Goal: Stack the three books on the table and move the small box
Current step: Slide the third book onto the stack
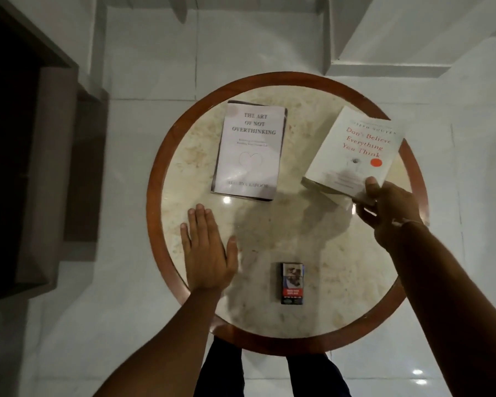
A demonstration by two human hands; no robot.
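A pale book titled "The Art of Not Overthinking" (251,150) lies flat at the back middle of the round table (295,213), with the dark edge of another book showing under it. My right hand (390,210) grips the near corner of a white book with red lettering (355,150), which is tilted and lifted at the table's right side. My left hand (209,250) rests flat on the table's left part, fingers together, holding nothing. A small dark box (292,283) stands near the front edge, between my forearms.
The table has a marble top and a brown wooden rim (155,179). White tiled floor surrounds it. Dark wooden furniture (40,173) stands to the left. My legs show beneath the front rim.
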